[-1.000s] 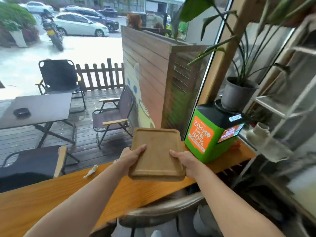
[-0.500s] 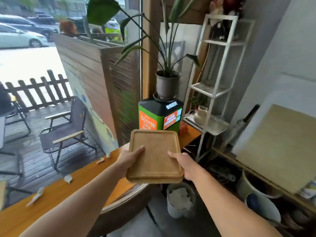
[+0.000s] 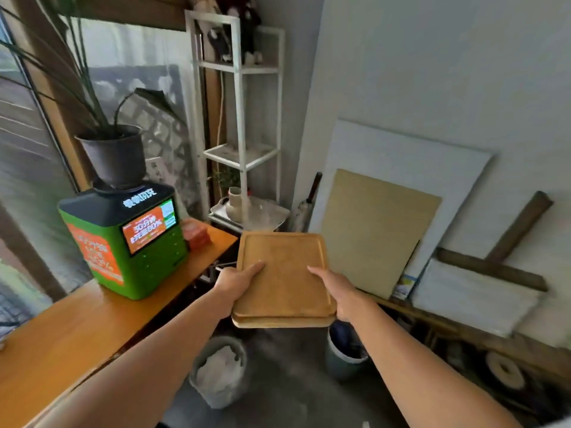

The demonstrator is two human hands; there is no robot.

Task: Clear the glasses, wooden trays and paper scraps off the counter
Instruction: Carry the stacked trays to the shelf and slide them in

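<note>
Two stacked wooden trays (image 3: 282, 273) are held level in the air, past the right end of the orange wooden counter (image 3: 71, 338). My left hand (image 3: 238, 282) grips their left edge with the thumb on top. My right hand (image 3: 335, 288) grips the right edge the same way. The trays hang over the floor, apart from the counter. No glasses or paper scraps show on the visible stretch of counter.
A green and black kiosk box (image 3: 123, 239) with a potted plant (image 3: 114, 152) on it stands on the counter's end. Below are a lined waste bin (image 3: 217, 370) and a bucket (image 3: 344, 350). A white shelf rack (image 3: 241, 125) and leaning boards (image 3: 377, 230) line the wall.
The view has swung right, away from the window and terrace toward the wall. The trays, held in both hands, have moved off the counter and now hang over the floor.
</note>
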